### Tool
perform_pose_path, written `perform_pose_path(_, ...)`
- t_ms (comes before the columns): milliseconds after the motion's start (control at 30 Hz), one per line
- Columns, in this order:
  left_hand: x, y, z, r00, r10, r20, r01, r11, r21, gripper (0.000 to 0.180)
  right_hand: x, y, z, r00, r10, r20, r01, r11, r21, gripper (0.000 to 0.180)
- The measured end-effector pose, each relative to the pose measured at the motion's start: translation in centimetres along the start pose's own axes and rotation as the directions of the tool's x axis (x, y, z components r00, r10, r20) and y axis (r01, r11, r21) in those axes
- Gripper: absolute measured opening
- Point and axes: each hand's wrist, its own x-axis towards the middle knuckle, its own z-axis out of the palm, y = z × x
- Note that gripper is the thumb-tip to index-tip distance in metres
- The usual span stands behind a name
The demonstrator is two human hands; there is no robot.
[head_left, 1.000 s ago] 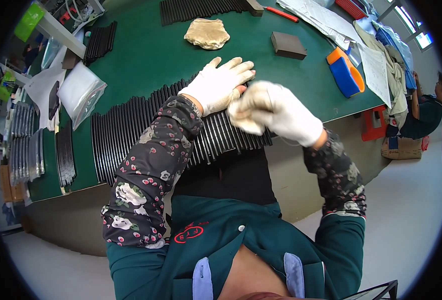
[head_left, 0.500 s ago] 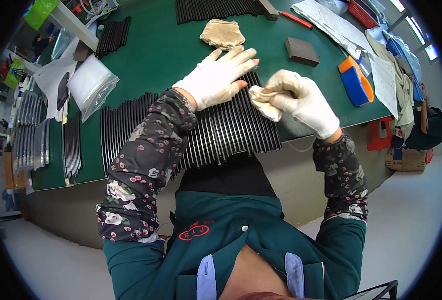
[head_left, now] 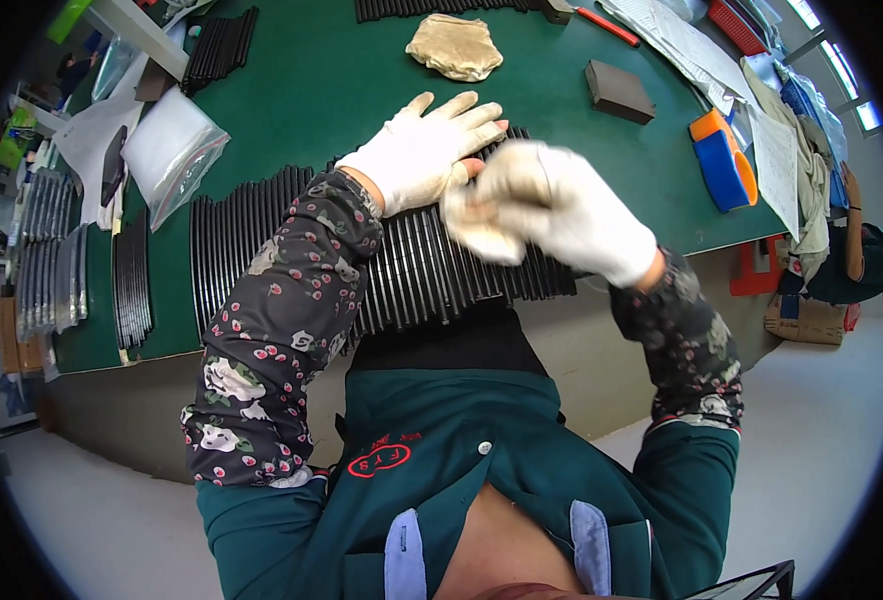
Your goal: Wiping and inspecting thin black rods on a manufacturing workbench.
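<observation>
A long row of black rods (head_left: 427,270) lies side by side along the near edge of the green table. My left hand (head_left: 422,150), in a white glove with bare thumb and finger tips, rests flat across the rods' far ends, fingers spread. My right hand (head_left: 562,205), gloved the same way and a little blurred, is closed on a pale cloth (head_left: 482,230). The cloth is over the rods just right of my left hand; whether it presses on them I cannot tell. Beyond my hands lies a folded, stained cloth pad (head_left: 455,47).
A brown block (head_left: 620,92) and a blue and orange tape holder (head_left: 724,165) stand to the right, near papers (head_left: 682,50). A red-handled tool (head_left: 607,27) lies at the back. At left are a clear plastic bag (head_left: 174,150) and more rods (head_left: 132,285).
My right hand has moved left with the cloth, from the row's right end to over the rods beside my left hand. My left hand stays spread on them. The whole view has shifted slightly.
</observation>
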Motion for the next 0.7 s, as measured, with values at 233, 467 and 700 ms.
perform_pose_path(233,0.2,0.6,-0.5,0.999,-0.016,0.045,0.019,0.999,-0.051,0.05,-4.2,-1.2,2.1,0.792,-0.124,0.598,0.196,0.979,-0.057,0.016)
perform_pose_path(467,0.5,0.2,0.2,1.0,0.005,-0.003,-0.005,1.0,0.017,0.051,-0.2,2.4,4.5,0.995,-0.072,0.069,0.081,0.986,-0.144,0.013)
perform_pose_path(700,0.2,0.3,0.1,1.0,-0.005,-0.014,0.004,1.0,-0.015,0.052,-1.3,-1.5,1.9,0.963,-0.188,0.193,0.181,0.982,0.052,0.011)
